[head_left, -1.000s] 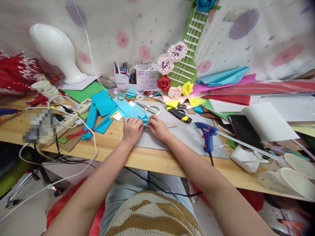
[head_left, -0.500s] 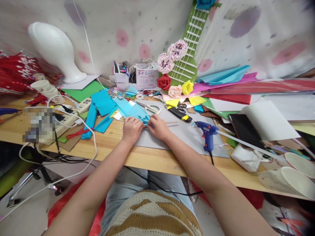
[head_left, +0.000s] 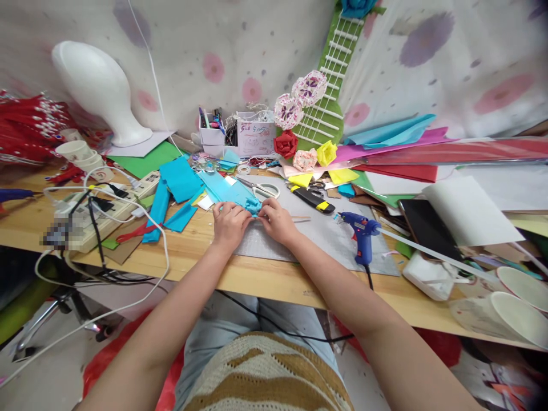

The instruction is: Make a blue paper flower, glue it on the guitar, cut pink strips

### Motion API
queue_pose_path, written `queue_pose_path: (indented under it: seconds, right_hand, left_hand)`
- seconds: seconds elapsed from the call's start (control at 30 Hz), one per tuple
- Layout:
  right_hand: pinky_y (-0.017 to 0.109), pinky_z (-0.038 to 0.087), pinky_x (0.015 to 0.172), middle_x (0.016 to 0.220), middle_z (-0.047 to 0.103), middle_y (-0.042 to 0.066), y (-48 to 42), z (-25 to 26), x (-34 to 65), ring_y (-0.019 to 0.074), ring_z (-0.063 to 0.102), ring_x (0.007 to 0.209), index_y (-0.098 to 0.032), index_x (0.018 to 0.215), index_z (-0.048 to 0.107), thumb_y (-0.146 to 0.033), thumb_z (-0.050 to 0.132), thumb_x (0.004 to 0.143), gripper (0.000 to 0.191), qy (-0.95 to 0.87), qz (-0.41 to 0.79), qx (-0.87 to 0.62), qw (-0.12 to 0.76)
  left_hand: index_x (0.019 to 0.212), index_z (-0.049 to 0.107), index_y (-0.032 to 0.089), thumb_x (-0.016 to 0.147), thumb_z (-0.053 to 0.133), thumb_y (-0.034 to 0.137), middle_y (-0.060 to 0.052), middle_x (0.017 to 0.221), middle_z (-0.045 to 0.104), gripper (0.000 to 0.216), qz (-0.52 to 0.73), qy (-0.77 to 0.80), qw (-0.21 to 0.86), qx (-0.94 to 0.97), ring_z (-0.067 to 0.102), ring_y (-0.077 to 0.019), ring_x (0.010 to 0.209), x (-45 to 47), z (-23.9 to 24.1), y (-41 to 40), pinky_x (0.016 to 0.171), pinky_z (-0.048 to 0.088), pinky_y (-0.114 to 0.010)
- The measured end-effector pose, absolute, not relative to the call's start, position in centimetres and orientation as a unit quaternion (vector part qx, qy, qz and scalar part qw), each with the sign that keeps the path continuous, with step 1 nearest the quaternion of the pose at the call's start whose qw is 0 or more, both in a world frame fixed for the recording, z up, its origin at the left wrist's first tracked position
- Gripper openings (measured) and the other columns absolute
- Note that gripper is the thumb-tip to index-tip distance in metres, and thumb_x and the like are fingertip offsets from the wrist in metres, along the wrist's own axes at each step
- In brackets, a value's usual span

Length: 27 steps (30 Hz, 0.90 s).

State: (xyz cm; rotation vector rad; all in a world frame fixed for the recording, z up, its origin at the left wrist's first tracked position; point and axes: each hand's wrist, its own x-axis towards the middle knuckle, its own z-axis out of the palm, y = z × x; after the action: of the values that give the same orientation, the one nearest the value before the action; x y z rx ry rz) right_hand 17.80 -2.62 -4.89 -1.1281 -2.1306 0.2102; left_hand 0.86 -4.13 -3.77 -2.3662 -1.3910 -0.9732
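Observation:
Gathered blue crepe paper [head_left: 253, 205] sits between my two hands over the grey cutting mat [head_left: 282, 245]. My left hand [head_left: 231, 224] has its fingers closed on the paper's left side. On the right side, my right hand [head_left: 275, 219] pinches the same paper. A thin brown stick [head_left: 301, 218] pokes out to the right past my right hand; whether I hold it is hidden. A flat length of blue crepe paper [head_left: 218, 187] stretches away behind my left hand. Scissors [head_left: 266, 189] lie just beyond my fingers.
Right of my hands lie a box cutter [head_left: 311, 198] and a blue glue gun [head_left: 362, 231]. Blue paper pieces [head_left: 180, 178] and a power strip [head_left: 115, 214] with cables are to the left. A green paper guitar [head_left: 329, 108] with flowers stands behind. Paper cups [head_left: 516, 317] lie far right.
The gathered blue paper shows more between my hands, bunched and ruffled. My fingers have shifted slightly around it; both hands stay in nearly the same place.

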Motion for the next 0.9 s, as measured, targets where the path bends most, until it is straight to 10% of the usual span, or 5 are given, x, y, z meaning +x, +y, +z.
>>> queue_pose_path:
  seconds: [0.9]
  right_hand:
    - [0.036,0.043,0.08,0.094,0.052,0.008,-2.36,-4.75,17.87,0.0217,0.047,0.095,-0.019,0.077,0.061,-0.028,0.058,0.082,0.011,-0.814,-0.012,-0.415,0.406]
  left_hand:
    - [0.066,0.065,0.024,0.082,0.057,0.03,-0.003,0.08,0.061,0.019,-0.384,-0.464,0.185,-0.776,0.045,-0.0191,0.085,0.88,-4.09,-3.94,0.083,0.024,-0.038]
